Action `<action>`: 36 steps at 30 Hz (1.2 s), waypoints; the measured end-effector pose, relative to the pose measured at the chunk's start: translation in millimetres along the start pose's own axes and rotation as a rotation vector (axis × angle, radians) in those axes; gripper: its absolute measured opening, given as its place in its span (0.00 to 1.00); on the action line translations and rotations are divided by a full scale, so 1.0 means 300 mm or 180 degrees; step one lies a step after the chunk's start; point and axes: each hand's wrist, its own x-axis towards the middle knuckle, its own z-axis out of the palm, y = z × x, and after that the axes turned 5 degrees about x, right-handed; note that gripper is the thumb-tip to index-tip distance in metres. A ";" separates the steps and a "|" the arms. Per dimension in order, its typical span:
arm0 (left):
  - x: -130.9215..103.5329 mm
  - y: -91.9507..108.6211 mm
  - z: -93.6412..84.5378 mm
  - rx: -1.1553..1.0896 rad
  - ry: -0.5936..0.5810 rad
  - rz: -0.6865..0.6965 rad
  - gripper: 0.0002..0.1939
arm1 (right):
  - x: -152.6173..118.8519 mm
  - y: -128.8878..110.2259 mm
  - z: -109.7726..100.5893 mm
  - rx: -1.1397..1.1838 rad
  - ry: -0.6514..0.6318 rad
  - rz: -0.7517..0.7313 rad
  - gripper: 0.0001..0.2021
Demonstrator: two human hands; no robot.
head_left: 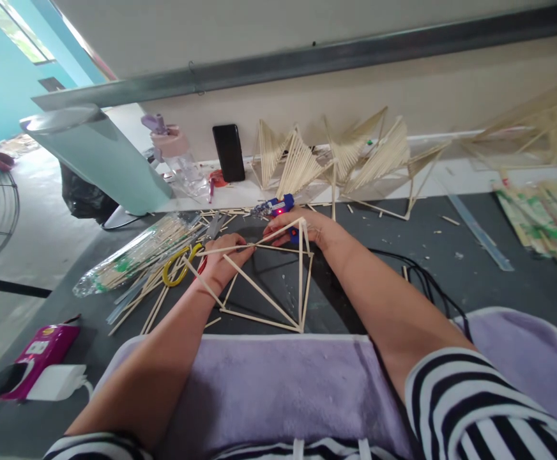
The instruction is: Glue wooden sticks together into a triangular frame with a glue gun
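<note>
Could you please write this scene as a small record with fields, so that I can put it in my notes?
Left hand: fingertips pinch the stick frame
Right hand: holds a blue tool, seemingly a glue gun, red light lit
Work piece: open stick frame, standing on the grey table
Beside left hand: yellow-handled scissors, loose sticks
Along wall: black phone, stick models
Nearest wearer: purple towel
Sleeves: black-and-white stripes

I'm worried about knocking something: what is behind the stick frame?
Beyond the stick frame, the right hand holds a blue tool; farther back stand fan-shaped stick pieces. The hand hides part of the tool and some tabletop.
</note>
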 end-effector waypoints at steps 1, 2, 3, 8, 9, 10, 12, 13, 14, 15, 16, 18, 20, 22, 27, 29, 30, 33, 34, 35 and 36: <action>0.000 -0.001 0.001 0.0022 0.0021 0.0006 0.15 | 0.002 0.002 -0.004 0.0030 -0.0046 -0.0012 0.02; 0.000 -0.002 0.003 0.0037 0.0042 0.0016 0.15 | 0.005 0.004 -0.008 0.0053 -0.0096 -0.0026 0.02; -0.001 -0.003 0.005 0.0043 0.0063 0.0033 0.14 | 0.008 0.006 -0.011 0.0067 -0.0139 -0.0040 0.02; -0.001 -0.008 0.016 0.0092 0.0138 0.0120 0.14 | 0.019 0.012 -0.018 0.0051 -0.0192 -0.0063 0.01; 0.000 -0.009 0.019 0.0120 0.0130 0.0127 0.14 | 0.020 0.013 -0.018 0.0041 -0.0173 -0.0052 0.01; 0.002 -0.010 0.022 0.0150 0.0120 0.0133 0.15 | 0.020 0.012 -0.018 0.0028 -0.0149 -0.0044 0.01; 0.007 -0.014 0.027 0.0181 0.0118 0.0138 0.15 | 0.019 0.010 -0.016 0.0008 -0.0106 -0.0047 0.01; 0.009 -0.016 0.029 0.0172 0.0130 0.0138 0.15 | 0.016 0.008 -0.015 0.0012 -0.0098 -0.0053 0.00; 0.010 -0.017 0.029 0.0154 0.0137 0.0126 0.15 | 0.013 0.006 -0.013 0.0024 -0.0099 -0.0059 0.00; 0.012 -0.018 0.027 0.0125 0.0123 0.0107 0.15 | 0.009 0.002 -0.011 0.0041 -0.0100 -0.0054 0.01; 0.013 -0.019 0.025 0.0096 0.0087 0.0087 0.15 | 0.004 -0.002 -0.010 0.0054 -0.0091 -0.0043 0.02; 0.014 -0.016 0.017 0.0085 -0.0025 0.0081 0.16 | -0.006 -0.011 -0.008 0.0048 -0.0026 -0.0023 0.03; 0.016 -0.010 0.009 0.0106 -0.0101 0.0129 0.17 | -0.014 -0.020 -0.012 -0.0014 0.0072 -0.0025 0.05; 0.019 -0.007 0.001 0.0121 -0.0128 0.0147 0.16 | -0.018 -0.029 -0.022 -0.0118 0.0143 -0.0054 0.05; 0.026 -0.042 -0.056 -0.0529 -0.0636 0.0320 0.22 | -0.024 -0.047 -0.053 -0.0334 0.0229 -0.0148 0.02; 0.033 -0.069 -0.101 -0.0985 -0.0992 0.0397 0.25 | -0.030 -0.056 -0.058 -0.0416 0.0304 -0.0168 0.03; 0.039 -0.082 -0.126 -0.1094 -0.1175 0.0343 0.24 | -0.033 -0.061 -0.059 -0.0459 0.0322 -0.0173 0.03; 0.073 -0.104 -0.202 -0.1050 -0.1314 0.0235 0.21 | -0.049 -0.077 -0.058 -0.0539 0.0322 -0.0233 0.03; 0.090 -0.105 -0.224 -0.0980 -0.1376 0.0237 0.20 | -0.054 -0.083 -0.058 -0.0565 0.0357 -0.0261 0.03; 0.108 -0.103 -0.244 -0.0903 -0.1395 0.0223 0.19 | -0.061 -0.088 -0.058 -0.0606 0.0426 -0.0291 0.04; 0.128 -0.097 -0.262 -0.0773 -0.1417 0.0255 0.18 | -0.066 -0.093 -0.058 -0.0671 0.0510 -0.0315 0.04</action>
